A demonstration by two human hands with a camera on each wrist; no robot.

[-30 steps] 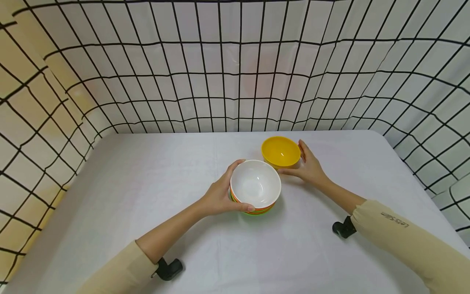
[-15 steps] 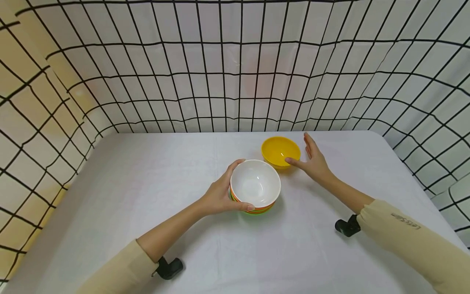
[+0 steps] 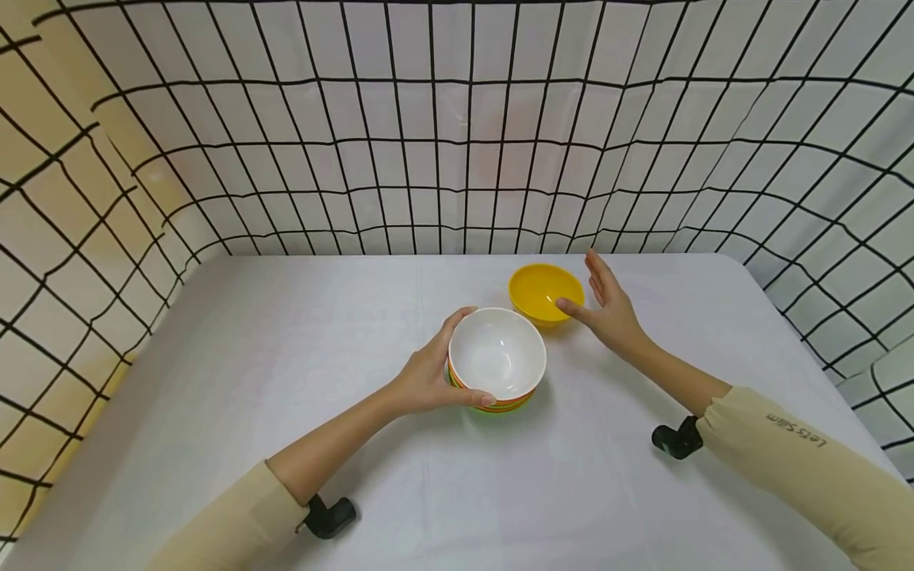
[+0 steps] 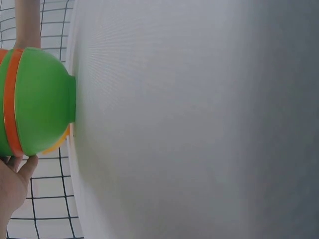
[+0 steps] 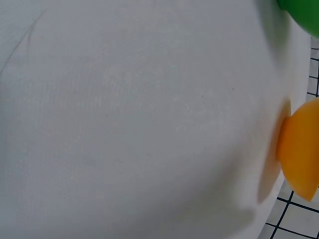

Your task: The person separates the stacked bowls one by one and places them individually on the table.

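Yellow bowl (image 3: pixel 539 289) kinda right of centre, my right hand (image 3: pixel 616 319) spread beside it, left hand (image 3: pixel 427 377) gripping the bowl stack (image 3: pixel 497 355).

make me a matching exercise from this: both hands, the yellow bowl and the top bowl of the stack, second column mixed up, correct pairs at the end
Column one
1. left hand
2. right hand
3. yellow bowl
4. top bowl

Column two
A. stands on the table, beyond the stack of bowls
B. white inside
C. holds the stack of bowls at its side
D. open, close to the yellow bowl

Pairs: 1-C, 2-D, 3-A, 4-B
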